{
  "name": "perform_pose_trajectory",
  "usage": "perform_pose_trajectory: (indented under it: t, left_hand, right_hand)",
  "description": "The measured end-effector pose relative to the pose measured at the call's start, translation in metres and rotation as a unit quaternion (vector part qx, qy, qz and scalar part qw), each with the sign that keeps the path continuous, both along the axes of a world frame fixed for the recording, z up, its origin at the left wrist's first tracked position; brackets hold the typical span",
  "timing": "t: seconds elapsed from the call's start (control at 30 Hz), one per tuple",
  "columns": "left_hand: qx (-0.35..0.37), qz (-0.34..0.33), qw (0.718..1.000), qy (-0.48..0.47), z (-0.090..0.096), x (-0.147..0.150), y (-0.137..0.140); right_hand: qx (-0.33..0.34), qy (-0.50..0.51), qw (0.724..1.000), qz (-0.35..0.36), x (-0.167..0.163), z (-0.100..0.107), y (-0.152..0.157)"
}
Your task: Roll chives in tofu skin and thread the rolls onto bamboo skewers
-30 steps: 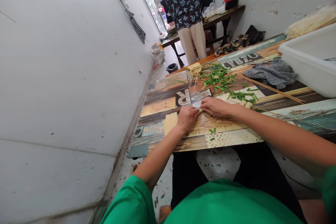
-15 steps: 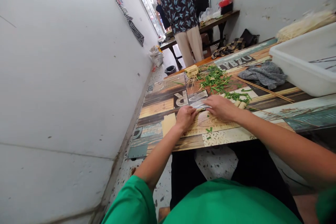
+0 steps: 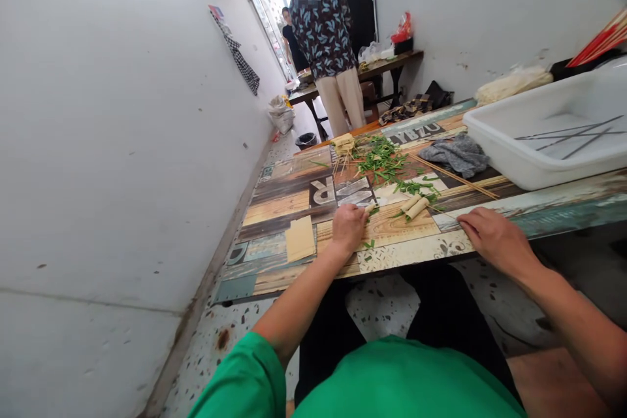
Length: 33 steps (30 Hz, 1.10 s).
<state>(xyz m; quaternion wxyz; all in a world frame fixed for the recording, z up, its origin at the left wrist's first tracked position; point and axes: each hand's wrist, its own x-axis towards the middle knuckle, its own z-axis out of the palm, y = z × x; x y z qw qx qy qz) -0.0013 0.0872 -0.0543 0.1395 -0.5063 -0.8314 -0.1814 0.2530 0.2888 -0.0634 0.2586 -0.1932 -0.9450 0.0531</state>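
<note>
My left hand [image 3: 349, 227] is closed around a small roll of pale beancurd sheet [image 3: 371, 208], with green bits showing at its end. My right hand [image 3: 497, 238] pinches the near end of a thin wooden skewer [image 3: 445, 212]. Two pale rolls with greens inside [image 3: 417, 209] sit on that skewer's far end, low over the table. Left of my left hand lies a small stack of flat beancurd sheets [image 3: 300, 240]. Chopped green stalks [image 3: 385, 160] are heaped beyond my hands, beside a pile of skewered rolls [image 3: 343, 144].
Loose skewers [image 3: 455, 177] lie to the right, close to a crumpled grey cloth [image 3: 458, 153]. A white plastic tub [image 3: 539, 173] with dark rods inside stands on the right. Past the patterned table [image 3: 274, 209], a person in a leaf-print shirt [image 3: 323, 29] stands at another table.
My right hand has left the spot beside my left hand and moved right, taking hold of the skewer. My left hand stays on the roll. The view has shifted to the right.
</note>
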Motion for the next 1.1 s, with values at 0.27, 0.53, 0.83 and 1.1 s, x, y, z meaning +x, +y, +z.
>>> perform_pose_trajectory:
  t: [0.27,0.53,0.83,1.1]
  left_hand:
    - [-0.028,-0.021,0.999,0.008,0.002,-0.01,-0.001]
    - [-0.004,-0.02,1.0,-0.011,0.003,-0.008,-0.004]
    - [-0.009,-0.037,0.999,-0.031,0.004,-0.011,-0.003]
    - [-0.052,-0.048,0.997,-0.04,0.008,-0.012,-0.001]
  right_hand:
    - [-0.111,0.116,0.986,0.042,-0.005,0.01,-0.062]
    - [-0.075,0.031,0.996,0.028,-0.018,0.005,-0.096]
    - [-0.081,0.021,0.996,0.019,-0.016,0.007,-0.103]
    - [0.002,0.007,1.0,-0.005,-0.021,0.007,-0.111]
